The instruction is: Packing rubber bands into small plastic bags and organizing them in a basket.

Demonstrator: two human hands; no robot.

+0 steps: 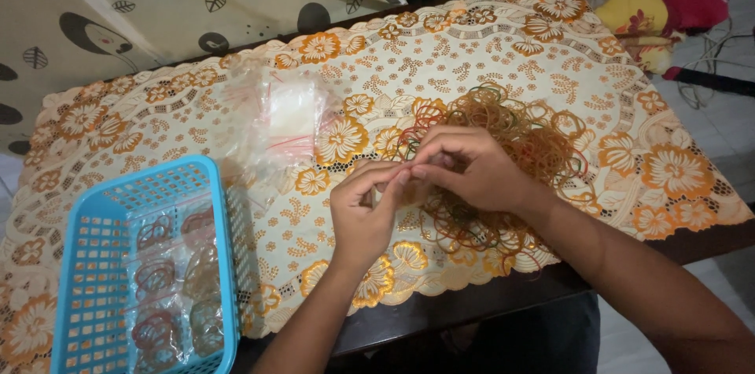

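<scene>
Together, left hand and right hand pinch something small, unclear; rubber bands heaped beneath could snag.

Your pile of rubber bands lies loose and tangled on the floral cloth. It's mostly tan, with red and green strands.

head view, steeply downward, close over table
</scene>
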